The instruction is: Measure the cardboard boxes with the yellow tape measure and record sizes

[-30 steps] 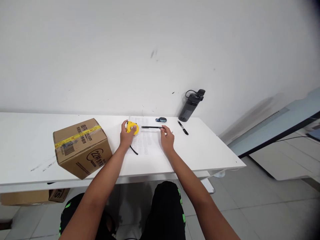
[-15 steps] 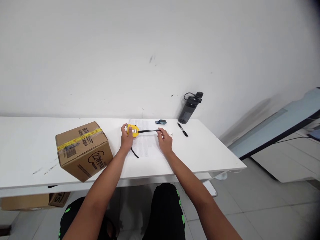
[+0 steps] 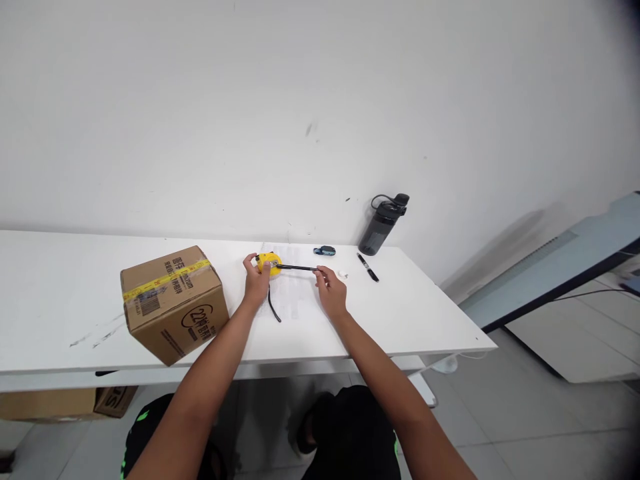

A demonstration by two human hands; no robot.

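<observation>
A yellow tape measure (image 3: 270, 261) is in my left hand (image 3: 257, 280), the thumb lying across its face. From its right side a thin dark strip (image 3: 299, 268), the blade seen nearly edge-on, runs to my right hand (image 3: 331, 292). The fingertips of that hand pinch the strip's far end. A black wrist strap (image 3: 273, 305) hangs from the case toward me. Beneath both hands lies a sheet of printed paper (image 3: 287, 308) on the white table (image 3: 400, 313).
A taped cardboard box (image 3: 175, 300) stands left of my left forearm. Toward the wall are a small dark-blue object (image 3: 325, 251), a black marker (image 3: 368, 267) and a dark water bottle (image 3: 379, 230). A small white piece (image 3: 343, 275) lies beside my right hand. Another carton (image 3: 55, 403) is under the table.
The view has shifted slightly. My left thumb has moved further right over the tape measure's face, and the strip now tilts slightly down toward my right hand. Both hands keep their hold.
</observation>
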